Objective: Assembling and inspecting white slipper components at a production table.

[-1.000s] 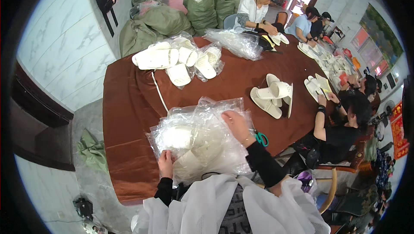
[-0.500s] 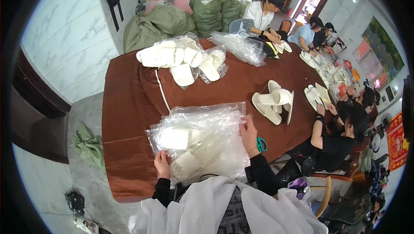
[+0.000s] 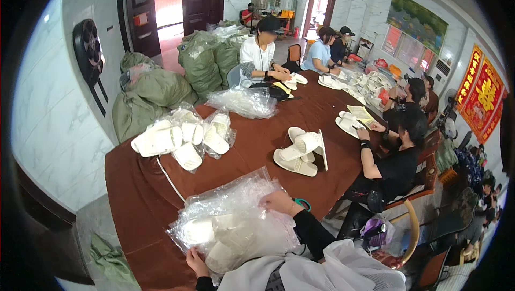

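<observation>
A pair of cream slippers point(image 3: 219, 240) lies under clear plastic at the table's near edge, among a flat stack of clear plastic bags point(image 3: 244, 194). My left hand point(image 3: 197, 262) is closed on the lower left edge of the plastic, beside one slipper. My right hand point(image 3: 279, 203) reaches across the upper right part of the stack, its fingers bent and pinching the film. Just beyond my right wrist lie scissors with teal handles point(image 3: 303, 203). The far parts of the slippers are blurred by the shiny film.
Bagged cream slippers point(image 3: 188, 155) are heaped at the left on the brown-covered table point(image 3: 241, 146), with loose plastic bags point(image 3: 244, 102) behind. Unbagged slippers point(image 3: 300, 154) stand right of centre. Co-workers point(image 3: 402, 143) handle slippers along the far and right sides. Green sacks point(image 3: 161, 90) stand beyond.
The view has tilted up and turned right, so the table sits lower. My right hand has shifted from the bag's right edge inward over the film. My left hand keeps its hold.
</observation>
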